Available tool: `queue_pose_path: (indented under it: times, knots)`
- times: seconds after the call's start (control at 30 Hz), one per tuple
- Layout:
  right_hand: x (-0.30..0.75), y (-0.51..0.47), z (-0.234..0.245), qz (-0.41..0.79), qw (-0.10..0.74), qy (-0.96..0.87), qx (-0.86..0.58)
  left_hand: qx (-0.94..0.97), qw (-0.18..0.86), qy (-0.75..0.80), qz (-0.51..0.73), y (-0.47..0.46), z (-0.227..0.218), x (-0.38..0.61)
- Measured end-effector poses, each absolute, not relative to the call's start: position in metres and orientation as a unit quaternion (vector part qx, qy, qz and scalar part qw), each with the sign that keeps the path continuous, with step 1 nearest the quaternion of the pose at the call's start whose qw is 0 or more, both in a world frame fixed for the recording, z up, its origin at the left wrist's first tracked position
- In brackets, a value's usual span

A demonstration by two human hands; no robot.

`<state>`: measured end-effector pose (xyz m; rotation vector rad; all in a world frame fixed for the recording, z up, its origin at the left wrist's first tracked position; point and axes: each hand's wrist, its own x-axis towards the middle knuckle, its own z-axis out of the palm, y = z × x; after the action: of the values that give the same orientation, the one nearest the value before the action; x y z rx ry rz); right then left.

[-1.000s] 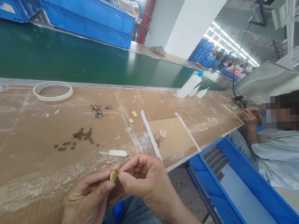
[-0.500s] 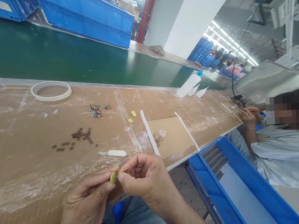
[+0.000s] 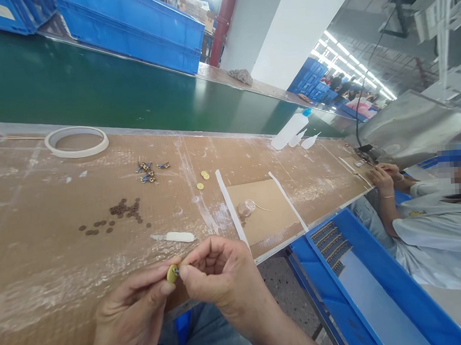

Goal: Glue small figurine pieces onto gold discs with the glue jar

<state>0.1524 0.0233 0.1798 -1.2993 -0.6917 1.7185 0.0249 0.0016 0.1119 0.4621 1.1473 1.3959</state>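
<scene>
A: Hands first, quick.

B: I see the left hand curled, thumb and forefinger pinching a yellow disc. The right hand is curled too, its fingertips pinching a blue-tipped part that touches the disc. Both hover over the near edge of the surface.

A: Around them?

B: Just beyond lies a white tube. Farther out I note a scatter of brown discs, blue-and-brass parts, three loose yellow discs, and a clear dish on a cardboard patch.

A: Edges?

B: A tape ring lies far left and a white bottle far right, by the green belt. A blue bin sits low right. A co-worker's hand rests on the far end of the surface.
</scene>
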Motion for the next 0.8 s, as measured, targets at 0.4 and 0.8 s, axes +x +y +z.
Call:
queue_pose_path:
  times: [0.4,0.8]
  knots:
    - [0.1508,0.0245,0.1799,0.698,0.435,-0.263,-0.505,0.165,0.610,0.501,0.591,0.0006,0.1048,0.0217]
    - [0.1499,0.0225,0.1785,0.696,0.433,-0.278,-0.502,0.152,0.612,0.509,0.586,0.0039,0.1121,0.0239]
